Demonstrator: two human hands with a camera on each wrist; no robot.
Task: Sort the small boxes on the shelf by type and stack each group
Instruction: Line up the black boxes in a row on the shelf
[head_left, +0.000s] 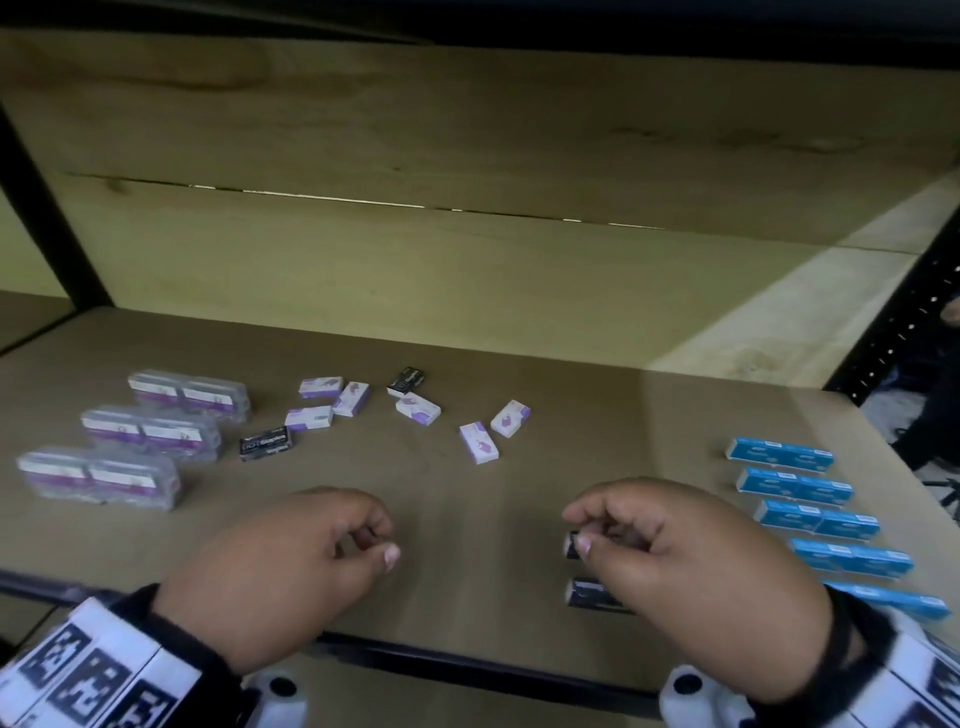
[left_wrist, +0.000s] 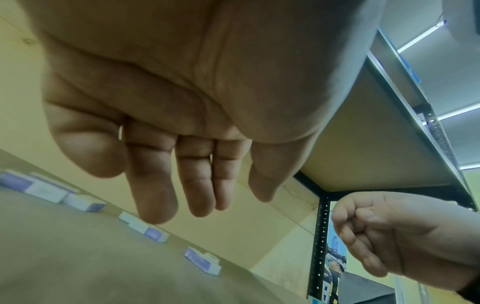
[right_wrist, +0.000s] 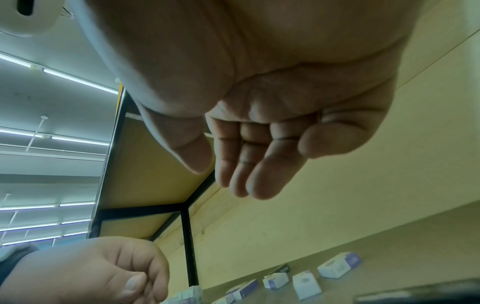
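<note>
Both hands hovered low over the front of the shelf (head_left: 467, 343); the left hand (head_left: 291, 561) hung with fingers loosely curled and its grip empty, and the right hand (head_left: 670, 556) likewise grasped nothing, its palm bare in its wrist view. Two black staple boxes (head_left: 584, 592) lay just under the right hand at five o'clock, one beyond the other and not yet stacked. At three o'clock the blue boxes (head_left: 795, 486) already stood in a tidy run of paired packs; at nine o'clock three clear-wrapped purple bundles (head_left: 150, 434) lay in a slanted row. The middle was the unfinished part, judging by the scatter: six loose purple-and-white boxes (head_left: 480, 442) lay at odd angles around twelve o'clock; a black box marked Staples (head_left: 267, 444) sat at ten o'clock, and another black box (head_left: 408, 382) lay farther back, touching a purple one. So the blue group looked done; the black and loose purple boxes remained to be gathered and stacked.
</note>
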